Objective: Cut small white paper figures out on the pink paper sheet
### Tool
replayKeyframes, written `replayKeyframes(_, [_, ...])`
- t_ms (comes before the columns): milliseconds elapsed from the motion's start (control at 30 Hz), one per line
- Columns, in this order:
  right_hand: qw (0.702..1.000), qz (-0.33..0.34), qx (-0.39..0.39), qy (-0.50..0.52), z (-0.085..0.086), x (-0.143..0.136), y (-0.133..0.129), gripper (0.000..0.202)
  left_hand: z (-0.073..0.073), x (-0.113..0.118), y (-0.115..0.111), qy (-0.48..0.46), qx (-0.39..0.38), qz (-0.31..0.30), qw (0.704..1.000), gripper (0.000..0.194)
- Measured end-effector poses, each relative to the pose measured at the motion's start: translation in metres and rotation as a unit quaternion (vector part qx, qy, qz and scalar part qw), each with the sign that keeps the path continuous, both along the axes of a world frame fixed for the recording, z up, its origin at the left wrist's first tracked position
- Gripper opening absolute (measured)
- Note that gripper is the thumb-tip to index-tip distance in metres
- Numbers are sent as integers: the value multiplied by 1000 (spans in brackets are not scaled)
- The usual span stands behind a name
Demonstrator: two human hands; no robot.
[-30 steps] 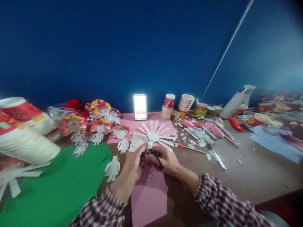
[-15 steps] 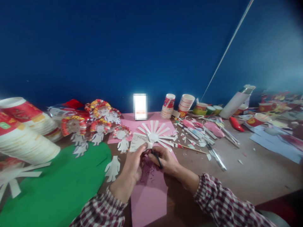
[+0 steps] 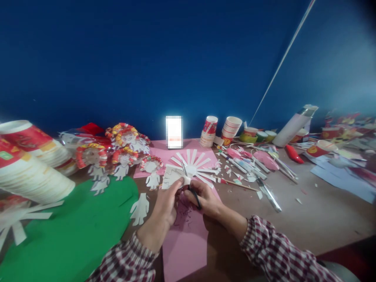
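My left hand (image 3: 169,197) is closed on a piece of white paper (image 3: 172,176) with a dark outline drawn on it, its thumb pressed on top. In my right hand (image 3: 204,197) are black-handled scissors (image 3: 195,197), the fingers wrapped round the handles. The blades point up and away, at the right edge of the paper. Just beyond lies a white paper cup cut into flat strips (image 3: 192,169), fanned out like a sun. Below both hands is a pink sheet (image 3: 185,250) with dark scribbled lines. A white paper doll cutout (image 3: 140,209) lies left of my left wrist.
Stacked paper cups (image 3: 32,168) lean at the left beside a green sheet (image 3: 73,231). Dolls with red-yellow rings (image 3: 122,156) stand behind it. Markers (image 3: 239,164), paper scraps and a clear-barrelled cutter or pen (image 3: 268,196) lie to the right. A blue wall (image 3: 147,58) rises behind.
The scissor blades and the paper have shifted very slightly, with the blades looking a little closer together. Both hands keep nearly the same place and grip.
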State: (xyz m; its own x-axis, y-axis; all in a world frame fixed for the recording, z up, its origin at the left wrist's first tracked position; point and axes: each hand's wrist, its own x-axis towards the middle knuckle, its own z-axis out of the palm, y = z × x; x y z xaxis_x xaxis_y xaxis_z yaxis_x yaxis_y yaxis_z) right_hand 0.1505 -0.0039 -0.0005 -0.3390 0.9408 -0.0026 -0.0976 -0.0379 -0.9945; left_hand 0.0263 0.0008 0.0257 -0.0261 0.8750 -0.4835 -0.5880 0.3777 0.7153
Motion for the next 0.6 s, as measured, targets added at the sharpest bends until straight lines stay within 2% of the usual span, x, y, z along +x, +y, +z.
replayKeyframes(133, [1000,-1,3,-11,-1,1,1,31,-1,1,0,-11,-13,-16,1000,30])
replayKeyframes(300, [1000,-2,10,-23,0,2,1,30,2,1,-1,-1,-13,5,1000,29])
replayKeyframes(600, [1000,0,3,-19,-6,4,2,26,2,1,0,0,-22,-1,1000,26])
